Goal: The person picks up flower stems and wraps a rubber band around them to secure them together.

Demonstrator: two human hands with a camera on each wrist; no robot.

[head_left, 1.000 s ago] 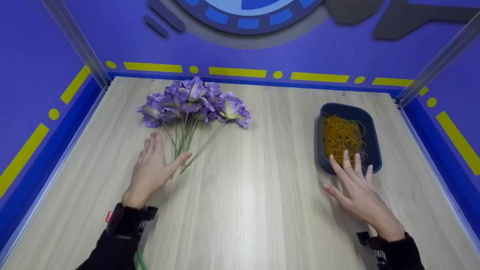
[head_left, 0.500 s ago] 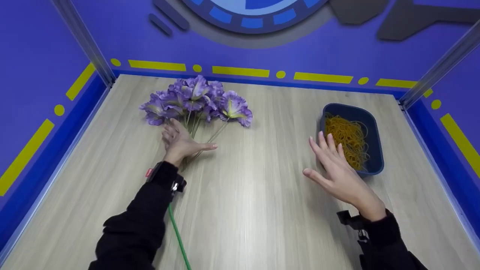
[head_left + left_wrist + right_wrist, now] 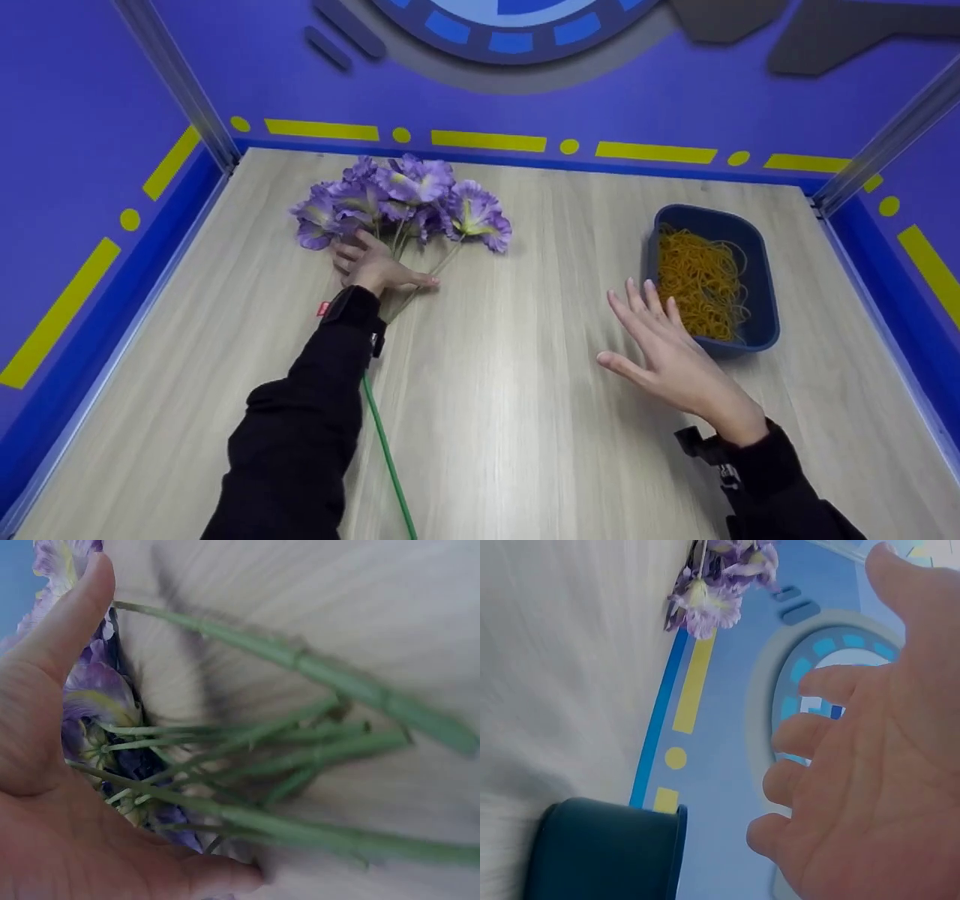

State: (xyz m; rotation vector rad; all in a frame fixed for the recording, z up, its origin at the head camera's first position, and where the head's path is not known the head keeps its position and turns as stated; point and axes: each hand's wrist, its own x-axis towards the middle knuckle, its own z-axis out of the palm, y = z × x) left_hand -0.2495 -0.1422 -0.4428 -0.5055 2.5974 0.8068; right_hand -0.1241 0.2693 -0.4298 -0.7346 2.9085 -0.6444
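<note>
Purple artificial irises [image 3: 420, 184] lie in a loose bunch at the back left of the table, blooms toward the rear panel. My left hand [image 3: 379, 266] is low over their stems, thumb spread wide to the right. In the left wrist view the green stems [image 3: 300, 754] pass between the thumb and the fingers, which are not closed round them; the hand hides part of them in the head view. My right hand [image 3: 667, 356] hovers with spread, relaxed fingers by the near left corner of a dark blue tub [image 3: 763, 300]. Tangled yellow rubber bands [image 3: 697, 285] fill much of the tub.
Blue and purple panels [image 3: 495, 112] with yellow marks enclose the wooden table [image 3: 510, 390] at the back and both sides. A green cable [image 3: 390, 457] trails from beneath the left sleeve toward the near edge.
My left hand has moved forward and right, from beside the stems to over them. My right hand has shifted left, away from above the tub's near end. The blooms have shifted slightly.
</note>
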